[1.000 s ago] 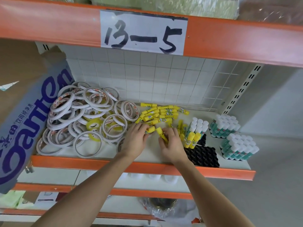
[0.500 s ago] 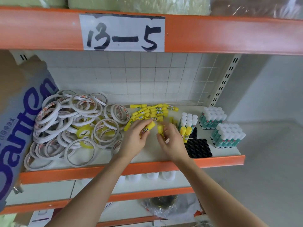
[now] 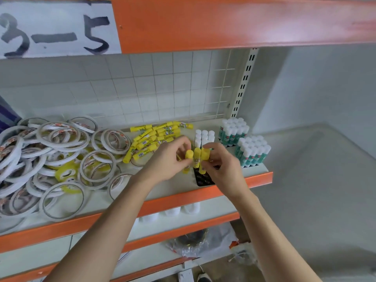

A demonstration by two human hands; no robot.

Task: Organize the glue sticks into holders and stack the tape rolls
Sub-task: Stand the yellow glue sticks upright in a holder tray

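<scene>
Yellow sticks in your hands: three glue sticks (image 3: pixel 197 157) stand upright side by side, just above the black holder (image 3: pixel 201 179) at the shelf's front edge.
Your left hand (image 3: pixel 169 159): fingers curled round the leftmost yellow stick (image 3: pixel 188 155), thumb and fingertips pinching it near the cap.
Your right hand (image 3: pixel 221 165): fingers curled round the rightmost yellow stick (image 3: pixel 205 154); the middle one sits between your two hands, and I cannot tell which hand bears it.
Black holder: only its front left corner shows, with round empty holes; the rest is hidden under your right hand.
White-capped sticks (image 3: pixel 204 136): about six caps, upright, just behind the three yellow ones.
Loose yellow pile (image 3: pixel 156 137): about a dozen glue sticks lying flat on the shelf behind your left hand, most pointing the same slanted way; exact count not sure because they overlap.
Green-and-white packs: two bundles of upright glue sticks, the far one (image 3: pixel 233 132) near the back and the near one (image 3: pixel 253 152) near the shelf's right end, each of about a dozen sticks.
Tape rolls (image 3: pixel 59 157): a loose heap on the left part of the shelf, well over twenty thin white rings lying flat and overlapping, with two or three yellow rolls (image 3: pixel 66 174) among them; none stacked.
Shelf (image 3: pixel 258 179): white board with orange front lip.
Paper label (image 3: pixel 57 27): on the orange beam above, reads "3-5" with the left edge cut off.
</scene>
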